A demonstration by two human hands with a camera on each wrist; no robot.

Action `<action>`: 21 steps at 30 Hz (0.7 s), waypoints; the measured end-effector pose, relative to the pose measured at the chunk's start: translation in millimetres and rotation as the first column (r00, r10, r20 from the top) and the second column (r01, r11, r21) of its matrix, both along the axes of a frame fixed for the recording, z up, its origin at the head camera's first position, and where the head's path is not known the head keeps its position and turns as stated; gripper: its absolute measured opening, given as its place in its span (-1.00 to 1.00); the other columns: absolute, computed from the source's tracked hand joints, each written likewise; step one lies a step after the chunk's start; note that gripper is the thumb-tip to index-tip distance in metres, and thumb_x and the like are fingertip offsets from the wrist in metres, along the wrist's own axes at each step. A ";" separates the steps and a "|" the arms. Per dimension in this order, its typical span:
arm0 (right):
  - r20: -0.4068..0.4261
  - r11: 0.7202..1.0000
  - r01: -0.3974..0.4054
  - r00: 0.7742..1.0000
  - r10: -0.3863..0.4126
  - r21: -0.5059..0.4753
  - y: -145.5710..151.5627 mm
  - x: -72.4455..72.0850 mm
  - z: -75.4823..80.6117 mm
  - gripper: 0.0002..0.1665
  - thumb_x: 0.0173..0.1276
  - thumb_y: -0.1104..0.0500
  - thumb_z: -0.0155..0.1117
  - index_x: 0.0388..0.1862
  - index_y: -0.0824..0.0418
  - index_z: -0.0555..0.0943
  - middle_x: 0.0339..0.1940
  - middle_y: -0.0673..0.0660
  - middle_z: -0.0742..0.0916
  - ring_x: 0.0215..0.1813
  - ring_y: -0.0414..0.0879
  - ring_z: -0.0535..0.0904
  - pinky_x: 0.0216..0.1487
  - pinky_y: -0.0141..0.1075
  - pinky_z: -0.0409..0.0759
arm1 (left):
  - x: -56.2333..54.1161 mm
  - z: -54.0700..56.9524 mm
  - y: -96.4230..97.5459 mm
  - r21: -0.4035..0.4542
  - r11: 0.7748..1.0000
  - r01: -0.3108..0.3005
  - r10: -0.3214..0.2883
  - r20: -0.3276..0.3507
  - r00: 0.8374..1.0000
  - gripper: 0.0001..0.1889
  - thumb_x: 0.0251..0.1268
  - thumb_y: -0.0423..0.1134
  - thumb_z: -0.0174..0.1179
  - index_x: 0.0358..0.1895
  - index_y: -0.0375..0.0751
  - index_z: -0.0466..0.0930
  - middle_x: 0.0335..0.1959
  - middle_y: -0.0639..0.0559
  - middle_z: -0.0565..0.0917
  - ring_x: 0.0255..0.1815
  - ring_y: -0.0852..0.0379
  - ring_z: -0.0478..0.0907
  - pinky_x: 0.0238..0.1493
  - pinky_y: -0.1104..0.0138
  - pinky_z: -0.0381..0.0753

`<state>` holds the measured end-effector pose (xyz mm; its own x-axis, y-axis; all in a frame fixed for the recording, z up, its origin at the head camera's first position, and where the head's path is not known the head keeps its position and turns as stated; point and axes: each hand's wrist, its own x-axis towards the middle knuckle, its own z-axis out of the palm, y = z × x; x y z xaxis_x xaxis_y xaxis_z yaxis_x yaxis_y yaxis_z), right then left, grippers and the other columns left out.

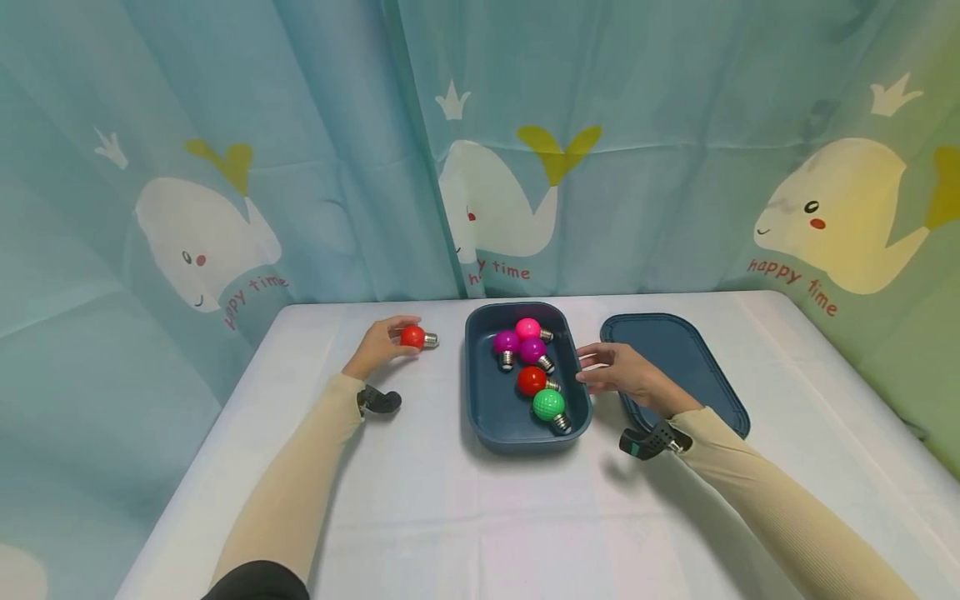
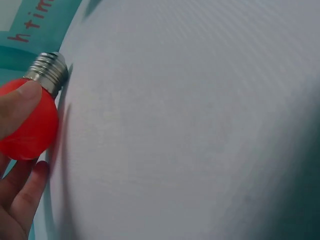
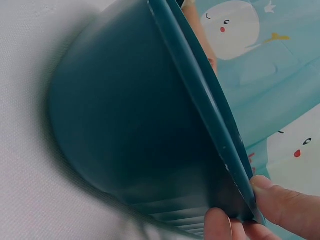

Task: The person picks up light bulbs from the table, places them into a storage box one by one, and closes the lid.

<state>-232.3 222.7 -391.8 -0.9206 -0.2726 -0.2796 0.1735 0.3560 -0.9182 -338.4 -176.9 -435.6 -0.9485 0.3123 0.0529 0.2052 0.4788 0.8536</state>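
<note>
My left hand (image 1: 381,346) pinches a red light bulb (image 1: 412,337) at the left of the table, with its silver screw base pointing right. In the left wrist view the thumb lies across the red globe (image 2: 36,131). A dark blue plastic box (image 1: 483,417) stands in the middle, holding several bulbs: a pink bulb (image 1: 527,329), two purple ones, a red bulb (image 1: 532,381) and a green bulb (image 1: 548,405). On the box's right side my right hand (image 1: 622,372) grips the rim. The right wrist view has its thumb at the rim and fingertips against the outer wall.
Behind the right hand a dark blue lid (image 1: 678,354) lies flat on the table, partly covered by that hand. A white cloth (image 1: 480,517) covers the table. A teal curtain (image 1: 330,125) with whale prints hangs along the back and sides.
</note>
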 end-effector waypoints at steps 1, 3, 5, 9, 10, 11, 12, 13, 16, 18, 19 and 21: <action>0.002 1.000 0.001 1.000 -0.001 0.001 0.1 -0.1 -0.2 -0.33 0.26 0.30 0.24 0.31 0.46 0.26 0.05 0.30 0.51 -0.27 -0.25 0.59 -0.15 -0.33 0.68 | -0.2 -0.9 0.0 -0.005 1.000 -0.004 0.004 0.001 1.000 -0.40 0.02 -0.49 0.31 0.23 -0.33 0.42 0.26 -0.28 0.45 0.28 -0.25 0.39 0.34 0.03 0.35; 0.005 1.000 0.004 1.000 -0.004 0.004 0.3 -0.6 -0.7 -0.33 0.27 0.29 0.24 0.31 0.45 0.26 0.05 0.30 0.51 -0.27 -0.25 0.59 -0.14 -0.32 0.68 | -0.1 -1.9 -0.1 -0.017 1.000 -0.010 0.011 0.009 1.000 -0.40 0.02 -0.50 0.31 0.23 -0.33 0.42 0.27 -0.29 0.44 0.28 -0.26 0.39 0.34 0.03 0.36; 0.009 1.000 0.007 1.000 -0.007 0.006 0.6 -1.2 -1.1 -0.33 0.27 0.29 0.24 0.31 0.45 0.26 0.06 0.30 0.51 -0.26 -0.25 0.58 -0.13 -0.31 0.68 | -0.6 -3.0 -0.3 -0.032 0.999 -0.019 0.020 0.017 1.000 -0.40 0.02 -0.50 0.30 0.24 -0.33 0.42 0.28 -0.30 0.43 0.28 -0.26 0.39 0.33 0.03 0.36; 0.010 1.000 0.009 1.000 -0.009 0.007 0.9 -2.1 -1.1 -0.32 0.26 0.28 0.25 0.31 0.44 0.25 0.06 0.28 0.51 -0.25 -0.24 0.58 -0.12 -0.30 0.68 | -1.6 -3.3 -0.5 -0.045 0.998 -0.033 0.034 0.027 0.999 -0.40 0.03 -0.52 0.29 0.24 -0.32 0.42 0.28 -0.31 0.42 0.28 -0.26 0.39 0.32 0.04 0.38; 0.010 1.000 0.008 1.000 -0.008 0.006 1.0 -2.2 -1.0 -0.32 0.26 0.28 0.25 0.32 0.44 0.25 0.06 0.28 0.51 -0.25 -0.24 0.58 -0.12 -0.30 0.68 | -1.5 -2.9 -0.4 -0.046 0.998 -0.036 0.037 0.028 0.999 -0.40 0.03 -0.52 0.29 0.24 -0.31 0.42 0.28 -0.30 0.42 0.28 -0.25 0.39 0.32 0.05 0.38; 0.010 1.000 0.007 1.000 -0.007 0.004 1.1 -2.4 -1.1 -0.31 0.26 0.28 0.25 0.32 0.44 0.25 0.06 0.28 0.50 -0.25 -0.24 0.58 -0.12 -0.30 0.68 | -1.4 -2.4 -0.4 -0.047 0.998 -0.037 0.038 0.029 0.999 -0.41 0.03 -0.53 0.29 0.23 -0.31 0.42 0.28 -0.30 0.43 0.27 -0.25 0.40 0.32 0.05 0.39; 0.007 1.000 0.005 1.000 -0.005 0.003 1.1 -2.4 -1.1 -0.31 0.26 0.28 0.25 0.32 0.45 0.25 0.06 0.29 0.50 -0.25 -0.24 0.58 -0.12 -0.30 0.68 | -1.0 -1.7 -0.4 -0.046 0.998 -0.038 0.039 0.030 0.999 -0.41 0.03 -0.53 0.29 0.23 -0.31 0.43 0.28 -0.30 0.43 0.27 -0.25 0.41 0.32 0.05 0.39; 0.007 1.000 0.005 1.000 -0.005 0.003 1.2 -2.6 -1.2 -0.31 0.26 0.28 0.25 0.32 0.45 0.25 0.07 0.29 0.50 -0.25 -0.24 0.58 -0.12 -0.30 0.68 | -0.7 -1.0 -0.6 -0.048 0.998 -0.038 0.040 0.030 0.999 -0.41 0.02 -0.53 0.29 0.23 -0.31 0.43 0.28 -0.29 0.43 0.26 -0.25 0.41 0.31 0.05 0.39; 0.009 1.000 0.008 1.000 -0.008 0.000 1.0 -2.8 -1.6 -0.32 0.26 0.28 0.25 0.31 0.45 0.25 0.06 0.28 0.50 -0.25 -0.24 0.58 -0.13 -0.30 0.68 | 0.8 1.1 -1.1 -0.060 0.998 -0.036 0.038 0.031 0.999 -0.41 0.02 -0.53 0.29 0.23 -0.30 0.43 0.28 -0.29 0.43 0.25 -0.27 0.42 0.31 0.04 0.39; 0.011 1.000 0.010 1.000 -0.010 -0.002 0.9 -2.7 -1.9 -0.32 0.26 0.29 0.25 0.31 0.45 0.26 0.04 0.27 0.51 -0.26 -0.24 0.58 -0.14 -0.30 0.68 | 1.6 2.3 -1.6 -0.073 0.997 -0.032 0.034 0.030 0.999 -0.40 0.01 -0.53 0.29 0.23 -0.30 0.43 0.28 -0.30 0.43 0.25 -0.27 0.42 0.31 0.03 0.40; 0.012 1.000 0.012 1.000 -0.012 -0.002 0.9 -2.5 -2.1 -0.32 0.26 0.29 0.25 0.31 0.45 0.26 0.04 0.26 0.51 -0.26 -0.24 0.58 -0.14 -0.30 0.68 | 1.8 2.8 -2.0 -0.077 0.997 -0.030 0.033 0.032 0.999 -0.40 0.01 -0.52 0.30 0.23 -0.30 0.43 0.28 -0.30 0.43 0.25 -0.27 0.42 0.30 0.03 0.40; 0.013 1.000 0.013 1.000 -0.013 -0.003 1.1 -2.2 -2.4 -0.33 0.26 0.30 0.25 0.31 0.45 0.26 0.03 0.26 0.51 -0.26 -0.24 0.59 -0.15 -0.31 0.68 | 1.9 4.0 -3.2 -0.079 0.997 -0.017 0.020 0.030 0.999 -0.39 0.00 -0.52 0.30 0.23 -0.30 0.43 0.27 -0.31 0.43 0.23 -0.28 0.44 0.29 0.03 0.41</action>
<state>-234.5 223.8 -394.2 -0.9205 -0.2613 -0.2905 0.1899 0.3507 -0.9170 -336.5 -180.1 -431.6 -0.9550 0.2967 -0.0002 0.1701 0.5480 0.8190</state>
